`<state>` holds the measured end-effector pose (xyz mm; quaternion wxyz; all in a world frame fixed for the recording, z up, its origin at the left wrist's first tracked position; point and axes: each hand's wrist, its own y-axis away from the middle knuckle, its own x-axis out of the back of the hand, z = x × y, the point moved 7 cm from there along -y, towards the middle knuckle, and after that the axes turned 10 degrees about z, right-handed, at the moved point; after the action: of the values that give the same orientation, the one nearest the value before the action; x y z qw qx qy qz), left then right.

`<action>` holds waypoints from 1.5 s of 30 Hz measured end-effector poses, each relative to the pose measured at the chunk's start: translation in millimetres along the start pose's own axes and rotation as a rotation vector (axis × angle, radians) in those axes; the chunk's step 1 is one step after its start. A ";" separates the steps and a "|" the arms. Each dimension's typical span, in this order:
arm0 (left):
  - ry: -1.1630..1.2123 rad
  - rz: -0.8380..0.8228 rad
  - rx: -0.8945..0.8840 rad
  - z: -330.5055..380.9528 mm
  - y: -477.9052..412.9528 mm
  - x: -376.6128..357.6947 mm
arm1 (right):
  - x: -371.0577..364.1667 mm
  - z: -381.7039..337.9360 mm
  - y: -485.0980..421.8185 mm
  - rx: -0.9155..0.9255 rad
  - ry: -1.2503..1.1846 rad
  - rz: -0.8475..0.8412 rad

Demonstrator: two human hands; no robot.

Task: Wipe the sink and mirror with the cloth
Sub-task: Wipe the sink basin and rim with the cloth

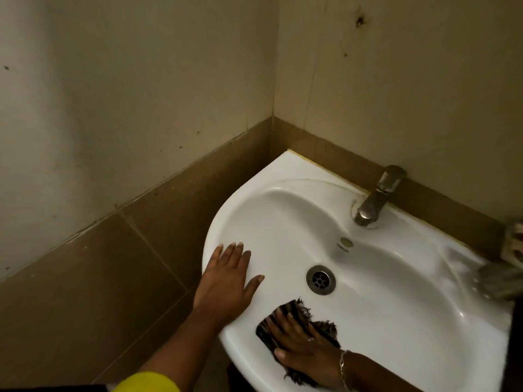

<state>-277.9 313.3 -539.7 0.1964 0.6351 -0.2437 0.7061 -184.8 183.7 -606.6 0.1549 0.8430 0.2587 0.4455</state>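
Observation:
A white ceramic sink (283, 176) is fixed in the corner of the room. My left hand (226, 281) lies flat and open on its left rim, fingers spread. My right hand (305, 346) presses a dark striped cloth (297, 308) with frayed edges against the near inner wall of the basin, just below the metal drain (320, 279). A steel tap (376, 196) stands at the back of the sink. No mirror is in view.
Beige walls meet in a corner behind the sink, with brown tiles (113, 278) below. Blurred objects (506, 275) sit on the sink's right rim at the frame edge. A yellow sleeve (147, 383) covers my left arm; a bracelet (343, 366) is on my right wrist.

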 end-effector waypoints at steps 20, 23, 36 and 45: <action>-0.177 -0.043 -0.197 7.3 -30.5 1.4 | 44.6 160.4 89.6 0.119 0.992 0.421; -0.106 -0.033 -0.205 -2.9 -30.8 -2.5 | 72.9 165.4 93.8 0.106 1.027 0.515; -0.125 0.012 -0.170 -3.3 -29.8 1.0 | 138.1 116.6 32.7 0.249 1.200 0.492; -0.163 0.011 -0.180 -5.0 -32.1 -3.9 | 131.7 120.5 29.3 0.179 1.378 0.337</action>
<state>-262.6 342.3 -540.9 0.2283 0.6688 -0.3247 0.6286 -14.1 231.6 -570.7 -0.1845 0.4079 0.1994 0.8716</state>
